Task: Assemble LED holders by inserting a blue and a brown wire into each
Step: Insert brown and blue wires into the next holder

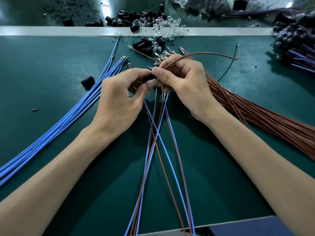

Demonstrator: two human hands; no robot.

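My left hand (119, 97) pinches a small black LED holder (150, 77) at the middle of the green mat. My right hand (180, 80) meets it from the right and pinches a brown wire (204, 54) that arcs away to the upper right. Several blue and brown wires (158, 137) hang from between my hands and cross toward the near edge. The holder is mostly hidden by my fingers. A bundle of blue wires (71, 116) lies to the left, a bundle of brown wires (255, 113) to the right.
Loose black holders and clear LEDs (150, 23) are piled at the back past a white strip (51, 30). One black holder (87, 82) lies by the blue bundle. Finished assemblies (296, 45) are heaped at the far right. Plastic bags sit at the top right.
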